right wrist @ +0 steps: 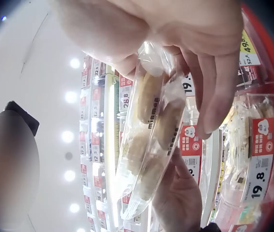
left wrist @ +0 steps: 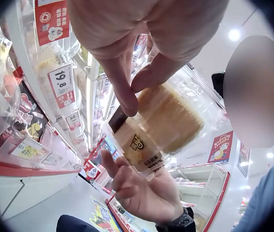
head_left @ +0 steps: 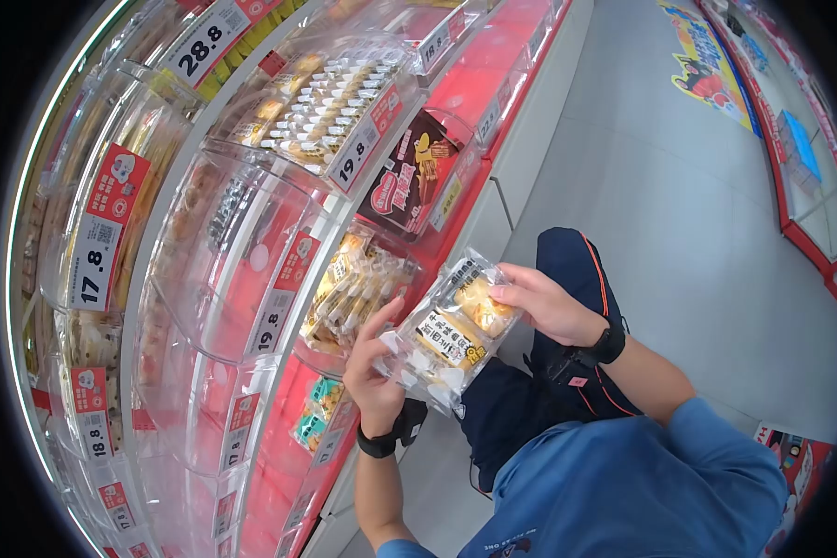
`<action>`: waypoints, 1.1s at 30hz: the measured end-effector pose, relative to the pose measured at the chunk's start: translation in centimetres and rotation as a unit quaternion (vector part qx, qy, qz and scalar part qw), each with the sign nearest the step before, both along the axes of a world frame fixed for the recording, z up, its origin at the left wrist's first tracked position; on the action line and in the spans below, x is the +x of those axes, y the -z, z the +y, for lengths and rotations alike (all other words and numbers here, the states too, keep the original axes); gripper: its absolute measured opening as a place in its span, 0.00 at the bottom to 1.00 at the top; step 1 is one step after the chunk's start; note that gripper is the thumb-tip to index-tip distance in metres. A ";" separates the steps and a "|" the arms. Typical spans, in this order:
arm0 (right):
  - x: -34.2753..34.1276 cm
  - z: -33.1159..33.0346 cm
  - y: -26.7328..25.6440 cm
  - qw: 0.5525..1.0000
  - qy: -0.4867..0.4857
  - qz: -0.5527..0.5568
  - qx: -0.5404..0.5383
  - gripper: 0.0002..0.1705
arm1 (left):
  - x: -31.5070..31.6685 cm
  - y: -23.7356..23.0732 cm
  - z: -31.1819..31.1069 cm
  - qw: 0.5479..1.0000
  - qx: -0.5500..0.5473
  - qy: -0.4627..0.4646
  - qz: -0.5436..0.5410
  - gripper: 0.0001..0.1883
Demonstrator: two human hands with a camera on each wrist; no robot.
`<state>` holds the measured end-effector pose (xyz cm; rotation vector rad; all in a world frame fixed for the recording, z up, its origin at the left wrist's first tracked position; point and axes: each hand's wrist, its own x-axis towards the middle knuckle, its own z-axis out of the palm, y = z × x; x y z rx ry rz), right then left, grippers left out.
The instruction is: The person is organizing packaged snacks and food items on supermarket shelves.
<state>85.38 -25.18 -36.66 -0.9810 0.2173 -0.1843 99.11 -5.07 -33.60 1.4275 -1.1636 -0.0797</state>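
Observation:
A clear plastic pack of pastries [head_left: 456,327] with a black-and-white printed label is held out before my body, tilted, in the head view. My right hand [head_left: 556,307] pinches its upper right end, the thumb lying on the front face. At the lower left end my left hand [head_left: 372,379] grips the wrapper, one finger raised off it. In the left wrist view, the thumb and fingers close on the pack [left wrist: 173,121], a pale golden piece showing through. Several pieces appear through the clear wrapper [right wrist: 151,121] in the right wrist view.
Shelves with clear bins [head_left: 242,251] and price tags [head_left: 274,321] line the left side. Wrapped snacks [head_left: 353,293] lie in a bin right beside my left hand. A dark brown box [head_left: 414,177] sits farther along. Grey floor [head_left: 632,186] runs between this rack and another red-edged shelf [head_left: 795,223].

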 end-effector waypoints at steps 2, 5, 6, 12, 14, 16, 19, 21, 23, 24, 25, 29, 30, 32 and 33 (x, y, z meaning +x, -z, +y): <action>0.0 0.7 -1.1 0.999 0.007 0.001 0.037 0.17 | -0.8 0.1 -0.8 0.994 -0.022 0.001 0.107 0.19; 0.6 0.4 -0.4 0.999 0.036 -0.014 0.005 0.16 | -1.9 -0.6 -1.1 0.920 -0.073 0.026 0.383 0.36; 0.8 0.4 -0.2 0.998 0.050 -0.020 -0.011 0.16 | -1.9 -0.5 -0.8 0.890 -0.106 0.061 0.440 0.37; 2.3 2.2 -0.1 0.985 0.034 -0.096 -0.137 0.20 | -2.5 -0.6 0.7 0.951 0.046 -0.071 0.299 0.37; 2.7 2.8 -1.0 0.991 -0.003 -0.084 -0.108 0.32 | -2.5 -0.8 1.5 0.955 0.047 -0.109 0.271 0.34; 2.7 3.1 -2.7 0.990 -0.031 -0.094 -0.095 0.38 | -2.4 -1.2 2.2 0.958 0.050 -0.144 0.244 0.32; 3.7 2.9 -4.9 0.965 -0.090 -0.131 -0.209 0.40 | -2.8 -3.8 3.1 0.969 0.027 -0.147 0.198 0.32; 5.3 3.4 -5.7 0.936 -0.075 -0.191 -0.286 0.39 | -2.7 -5.8 3.8 0.977 0.013 -0.156 0.145 0.33; 7.1 3.8 -8.3 0.892 -0.021 -0.246 -0.379 0.33 | -1.5 -7.6 5.3 0.978 0.015 -0.181 0.100 0.35; 8.0 3.8 -10.2 0.884 -0.013 -0.259 -0.390 0.31 | -0.4 -9.0 5.9 0.978 0.028 -0.204 0.018 0.33; 9.0 4.0 -12.0 0.852 0.025 -0.301 -0.427 0.29 | 0.5 -10.7 5.9 0.972 0.030 -0.229 -0.042 0.31; 14.9 5.7 -15.0 0.685 0.179 -0.436 -0.556 0.25 | 6.0 -16.3 6.9 0.855 0.160 -0.346 -0.352 0.25; 16.2 6.4 -15.1 0.711 0.172 -0.414 -0.541 0.25 | 6.6 -17.2 6.9 0.827 0.194 -0.353 -0.393 0.24; 18.8 7.7 -14.7 0.761 0.159 -0.369 -0.509 0.24 | 7.6 -18.8 6.7 0.761 0.260 -0.362 -0.472 0.23; 20.1 8.3 -14.1 0.770 0.170 -0.353 -0.504 0.22 | 8.3 -19.0 6.6 0.775 0.279 -0.328 -0.462 0.23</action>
